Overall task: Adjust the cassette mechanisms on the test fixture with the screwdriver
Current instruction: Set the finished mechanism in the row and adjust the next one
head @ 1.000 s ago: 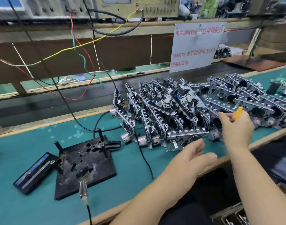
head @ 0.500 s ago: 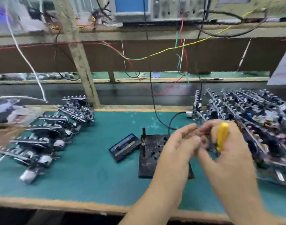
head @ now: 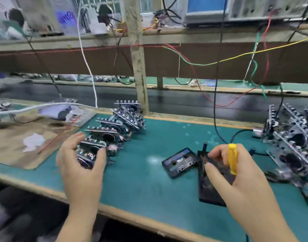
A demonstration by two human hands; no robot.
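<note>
On teal bench mat [head: 146, 180], cassette mechanisms [head: 121, 123]

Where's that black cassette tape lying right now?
In the head view, the cassette tape lies flat on the green bench mat, right of centre, its right end touching the black test fixture and just left of the right hand gripping the yellow screwdriver.
</note>
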